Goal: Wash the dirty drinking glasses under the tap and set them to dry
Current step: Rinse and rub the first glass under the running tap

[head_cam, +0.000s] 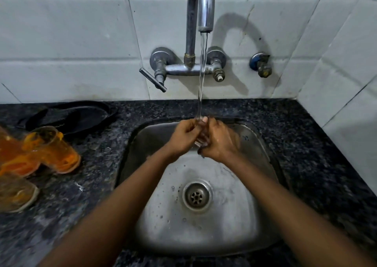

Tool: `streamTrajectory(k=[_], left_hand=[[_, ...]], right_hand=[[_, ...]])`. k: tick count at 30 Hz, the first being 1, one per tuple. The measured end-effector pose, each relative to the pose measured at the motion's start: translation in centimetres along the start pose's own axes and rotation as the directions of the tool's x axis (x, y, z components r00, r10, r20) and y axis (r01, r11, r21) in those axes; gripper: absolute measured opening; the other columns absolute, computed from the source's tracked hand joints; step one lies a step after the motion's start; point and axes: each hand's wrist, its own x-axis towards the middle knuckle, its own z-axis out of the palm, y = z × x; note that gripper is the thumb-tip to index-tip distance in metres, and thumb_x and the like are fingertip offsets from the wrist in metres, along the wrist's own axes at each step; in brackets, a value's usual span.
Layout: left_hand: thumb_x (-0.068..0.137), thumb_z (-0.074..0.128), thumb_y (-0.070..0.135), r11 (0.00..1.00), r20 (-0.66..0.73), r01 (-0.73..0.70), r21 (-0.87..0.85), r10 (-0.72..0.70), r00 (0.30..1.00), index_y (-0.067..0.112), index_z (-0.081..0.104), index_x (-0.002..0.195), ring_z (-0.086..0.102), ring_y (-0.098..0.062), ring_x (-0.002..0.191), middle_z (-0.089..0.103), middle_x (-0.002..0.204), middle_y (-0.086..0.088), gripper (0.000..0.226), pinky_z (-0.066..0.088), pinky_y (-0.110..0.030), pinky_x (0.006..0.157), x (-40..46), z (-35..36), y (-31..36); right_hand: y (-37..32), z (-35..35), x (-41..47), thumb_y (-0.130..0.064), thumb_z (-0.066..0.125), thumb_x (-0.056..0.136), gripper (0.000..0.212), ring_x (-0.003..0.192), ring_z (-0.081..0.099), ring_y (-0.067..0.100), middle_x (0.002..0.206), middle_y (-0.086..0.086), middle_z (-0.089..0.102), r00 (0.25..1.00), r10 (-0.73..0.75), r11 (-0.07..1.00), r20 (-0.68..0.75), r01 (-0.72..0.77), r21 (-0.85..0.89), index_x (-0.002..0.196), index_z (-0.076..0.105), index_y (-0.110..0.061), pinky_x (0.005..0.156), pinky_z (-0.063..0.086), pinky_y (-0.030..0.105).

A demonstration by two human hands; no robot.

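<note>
Water runs from the chrome tap (206, 7) in a thin stream onto a clear drinking glass (201, 138) held over the steel sink (155, 215). My left hand (183, 136) grips the glass from the left and my right hand (219, 140) wraps round it from the right. The fingers hide most of the glass. Several dirty glasses smeared with orange residue (53, 150) lie on their sides on the counter at the left.
A black pan (69, 116) lies on the dark granite counter (306, 144) behind the dirty glasses. The tap's lever handle (153, 80) sticks out at the left of the mixer. White tiled walls close in behind and at the right. The drain (196, 195) sits mid-sink.
</note>
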Motion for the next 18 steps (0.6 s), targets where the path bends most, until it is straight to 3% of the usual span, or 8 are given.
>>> streamTrajectory(k=[1,3,5,8,10,12,15,18], left_hand=[[0.093,0.050,0.038,1.000,-0.166,-0.016,-0.001,0.016,0.986,-0.001,0.060,0.076,0.059,-0.022,0.066,0.062,0.069,-0.019,0.043,0.053,-0.039,0.065,0.2,0.7,-0.5],[0.087,0.058,0.040,0.998,-0.483,0.007,-0.068,-0.039,0.875,0.001,0.058,0.066,0.053,-0.023,0.062,0.059,0.065,-0.023,0.044,0.052,-0.043,0.064,0.7,1.6,-1.4],[0.085,0.062,0.032,0.993,-0.592,0.033,-0.111,-0.093,0.800,0.002,0.060,0.065,0.054,-0.023,0.063,0.061,0.068,-0.024,0.036,0.054,-0.046,0.068,0.9,1.9,-1.5],[0.087,0.061,0.027,0.998,-0.532,0.014,-0.067,-0.048,0.845,-0.004,0.059,0.069,0.051,-0.025,0.059,0.056,0.062,-0.022,0.036,0.051,-0.043,0.060,0.6,1.8,-1.4],[0.087,0.061,0.024,0.994,-0.467,-0.009,-0.106,-0.042,0.883,0.004,0.057,0.065,0.049,-0.023,0.055,0.052,0.058,-0.014,0.030,0.046,-0.036,0.057,0.5,1.1,-1.2],[0.087,0.061,0.022,0.975,-0.367,-0.003,-0.222,-0.081,0.927,0.011,0.054,0.063,0.051,-0.016,0.052,0.052,0.058,-0.006,0.027,0.046,-0.030,0.056,0.4,0.3,-1.3],[0.087,0.060,0.022,0.886,-0.182,0.042,-0.462,-0.141,0.973,0.012,0.060,0.073,0.059,-0.013,0.061,0.059,0.068,-0.005,0.018,0.053,-0.028,0.060,0.2,-0.2,-1.5],[0.087,0.060,0.022,0.887,-0.112,0.085,-0.454,-0.151,0.982,0.003,0.062,0.083,0.064,-0.014,0.064,0.063,0.071,-0.008,0.019,0.056,-0.030,0.064,0.3,-0.1,-1.3]], right_hand=[[-0.8,0.6,-0.7,-0.034,0.080,0.063,0.079,0.100,0.060,0.028,0.119,0.012,0.054,0.995,-0.014,0.997,-0.098,0.006,-0.078,0.126,0.037,-0.012,0.073,0.049,0.035],[-2.2,2.1,-2.3,-0.034,0.086,0.049,0.085,0.077,0.063,0.023,0.096,0.012,0.062,0.963,-0.084,0.969,-0.257,0.018,-0.248,0.120,0.050,-0.006,0.058,0.049,0.029],[-2.5,3.3,-3.4,-0.032,0.087,0.039,0.088,0.066,0.062,0.021,0.085,0.011,0.063,0.930,-0.137,0.961,-0.342,0.041,-0.273,0.115,0.055,-0.004,0.052,0.048,0.026],[-1.6,2.7,-3.0,-0.026,0.082,0.060,0.090,0.092,0.063,0.030,0.113,0.017,0.057,0.978,-0.127,0.990,-0.164,0.116,-0.075,0.132,0.033,-0.003,0.071,0.052,0.034],[-0.6,1.6,-2.4,-0.023,0.078,0.066,0.081,0.097,0.063,0.030,0.117,0.013,0.056,0.993,-0.088,0.957,0.080,0.062,0.282,0.131,0.033,-0.008,0.082,0.054,0.039],[0.5,0.6,-2.2,-0.015,0.079,0.066,0.063,0.086,0.066,0.024,0.104,0.010,0.063,0.937,-0.131,0.716,0.324,-0.137,0.685,0.119,0.046,-0.008,0.079,0.057,0.043],[2.1,0.1,-2.6,-0.006,0.071,0.072,0.037,0.077,0.069,0.026,0.095,0.018,0.068,0.801,-0.295,0.245,0.521,-0.464,0.851,0.107,0.060,-0.003,0.072,0.059,0.039],[1.6,-0.2,-3.4,-0.003,0.070,0.074,0.026,0.069,0.068,0.024,0.090,0.020,0.066,0.814,-0.224,0.196,0.535,-0.500,0.843,0.098,0.060,-0.003,0.063,0.057,0.033]])
